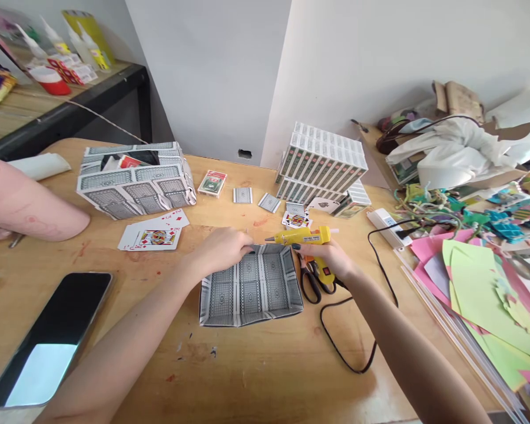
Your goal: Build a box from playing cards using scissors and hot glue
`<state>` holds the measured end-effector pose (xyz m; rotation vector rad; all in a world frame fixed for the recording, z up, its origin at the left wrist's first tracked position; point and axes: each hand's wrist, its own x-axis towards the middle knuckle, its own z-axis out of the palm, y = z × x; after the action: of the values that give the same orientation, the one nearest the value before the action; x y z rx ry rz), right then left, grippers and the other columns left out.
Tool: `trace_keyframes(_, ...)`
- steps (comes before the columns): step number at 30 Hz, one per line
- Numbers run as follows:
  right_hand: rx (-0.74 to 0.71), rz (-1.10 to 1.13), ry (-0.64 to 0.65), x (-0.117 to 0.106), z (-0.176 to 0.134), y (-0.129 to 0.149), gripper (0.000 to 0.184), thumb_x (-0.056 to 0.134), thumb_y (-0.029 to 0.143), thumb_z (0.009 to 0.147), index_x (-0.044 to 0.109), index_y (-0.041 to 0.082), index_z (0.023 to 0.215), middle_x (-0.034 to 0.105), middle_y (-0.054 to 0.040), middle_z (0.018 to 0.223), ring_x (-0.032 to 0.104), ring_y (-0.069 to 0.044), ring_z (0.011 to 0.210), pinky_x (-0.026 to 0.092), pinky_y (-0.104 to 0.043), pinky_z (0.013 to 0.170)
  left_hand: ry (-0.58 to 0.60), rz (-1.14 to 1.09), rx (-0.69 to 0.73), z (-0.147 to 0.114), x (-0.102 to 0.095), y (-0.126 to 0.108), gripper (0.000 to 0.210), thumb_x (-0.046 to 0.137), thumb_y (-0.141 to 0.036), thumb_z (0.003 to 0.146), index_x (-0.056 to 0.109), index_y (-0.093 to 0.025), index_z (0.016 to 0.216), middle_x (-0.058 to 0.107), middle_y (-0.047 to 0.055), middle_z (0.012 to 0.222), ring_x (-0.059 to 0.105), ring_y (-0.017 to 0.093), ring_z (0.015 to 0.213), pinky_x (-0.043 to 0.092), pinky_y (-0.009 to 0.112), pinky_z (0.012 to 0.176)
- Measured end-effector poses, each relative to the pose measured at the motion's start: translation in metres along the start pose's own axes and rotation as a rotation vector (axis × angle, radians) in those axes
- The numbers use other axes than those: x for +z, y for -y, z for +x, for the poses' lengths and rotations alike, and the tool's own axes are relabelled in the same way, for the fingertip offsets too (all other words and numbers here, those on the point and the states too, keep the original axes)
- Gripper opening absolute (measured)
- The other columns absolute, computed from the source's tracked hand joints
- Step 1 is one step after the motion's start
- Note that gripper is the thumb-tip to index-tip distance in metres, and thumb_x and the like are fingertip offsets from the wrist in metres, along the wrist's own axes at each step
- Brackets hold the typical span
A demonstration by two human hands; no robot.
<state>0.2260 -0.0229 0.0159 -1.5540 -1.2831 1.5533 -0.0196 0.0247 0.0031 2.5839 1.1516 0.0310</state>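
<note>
An open box made of grey-backed playing cards (249, 288) sits on the table in front of me. At its far rim is my left hand (224, 254), fingers closed with the thumb at the edge; the box wall passes between them. My right hand (331, 259) is wrapped round a yellow hot glue gun (298, 237), whose nozzle points left above the box's far edge. Scissors with black and orange handles (310, 284) lie beside the box, partly behind the glue gun. The glue gun's black cord (357, 371) loops over the table to the right.
A finished-looking card-covered box (136, 188) stands back left, near loose cards (152, 235) and a card pack (212, 183). Stacked card packs (322, 159) stand at the back. A phone (53, 335) and pink bottle (30, 200) are left; a power strip (388, 227) and coloured paper (486, 294) right.
</note>
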Motion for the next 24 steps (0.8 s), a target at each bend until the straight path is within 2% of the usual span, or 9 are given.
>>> trace_keyframes(3, -0.081, 0.05, 0.034, -0.01, -0.005, 0.003, 0.022, 0.071, 0.039, 0.067, 0.067, 0.02, 0.078, 0.068, -0.0014, 0.074, 0.062, -0.016, 0.066, 0.05, -0.03, 0.066, -0.047, 0.026, 0.01, -0.004, -0.007, -0.005, 0.026, 0.047, -0.027, 0.089, 0.072, -0.024, 0.084, 0.073, 0.002, 0.078, 0.065, 0.018, 0.068, 0.042, 0.028, 0.06)
trace_keyframes(6, -0.172, 0.028, 0.026, -0.016, -0.017, 0.01, 0.024, 0.072, 0.039, 0.068, 0.07, 0.02, 0.082, 0.07, -0.0036, 0.082, 0.064, -0.019, 0.076, 0.052, -0.032, 0.071, -0.173, 0.099, 0.031, -0.012, -0.016, -0.009, 0.027, 0.045, -0.02, 0.089, 0.071, -0.024, 0.085, 0.073, 0.002, 0.076, 0.066, 0.017, 0.068, 0.045, 0.028, 0.06)
trace_keyframes(11, -0.246, -0.102, -0.145, -0.012, -0.047, 0.028, 0.025, 0.073, 0.039, 0.069, 0.072, 0.018, 0.083, 0.072, -0.0048, 0.077, 0.065, -0.021, 0.072, 0.054, -0.031, 0.067, -0.538, 0.297, 0.177, -0.025, -0.027, -0.018, 0.033, 0.038, -0.005, 0.087, 0.068, -0.016, 0.094, 0.074, 0.004, 0.081, 0.068, 0.019, 0.074, 0.051, 0.029, 0.059)
trace_keyframes(14, -0.268, -0.151, -0.171, -0.003, -0.058, 0.037, 0.025, 0.073, 0.04, 0.071, 0.073, 0.019, 0.086, 0.073, -0.0048, 0.078, 0.067, -0.022, 0.075, 0.055, -0.031, 0.067, -0.718, 0.398, 0.251, -0.026, -0.031, -0.024, 0.032, 0.038, -0.005, 0.088, 0.068, -0.015, 0.092, 0.074, 0.006, 0.088, 0.069, 0.019, 0.08, 0.055, 0.031, 0.065)
trace_keyframes(16, -0.285, -0.151, -0.149, 0.004, -0.062, 0.042, 0.025, 0.072, 0.04, 0.071, 0.073, 0.02, 0.086, 0.073, -0.0047, 0.079, 0.067, -0.022, 0.075, 0.055, -0.031, 0.066, -0.777, 0.426, 0.298, -0.025, -0.032, -0.027, 0.028, 0.04, -0.006, 0.089, 0.067, -0.015, 0.092, 0.074, 0.006, 0.091, 0.069, 0.02, 0.084, 0.057, 0.033, 0.07)
trace_keyframes(19, -0.273, -0.135, -0.144, 0.01, -0.063, 0.046, 0.023, 0.073, 0.041, 0.07, 0.073, 0.019, 0.078, 0.069, -0.0032, 0.067, 0.064, -0.019, 0.063, 0.053, -0.029, 0.058, -0.813, 0.428, 0.352, -0.023, -0.03, -0.029, 0.025, 0.043, -0.007, 0.089, 0.067, -0.014, 0.093, 0.074, 0.007, 0.094, 0.069, 0.02, 0.088, 0.057, 0.034, 0.074)
trace_keyframes(24, -0.214, -0.081, -0.149, 0.009, -0.059, 0.047, 0.023, 0.075, 0.04, 0.068, 0.069, 0.018, 0.068, 0.062, -0.0001, 0.055, 0.055, -0.013, 0.049, 0.046, -0.024, 0.046, -0.847, 0.411, 0.396, -0.019, -0.025, -0.026, 0.022, 0.046, -0.007, 0.089, 0.067, -0.012, 0.093, 0.074, 0.008, 0.093, 0.069, 0.02, 0.089, 0.057, 0.033, 0.074)
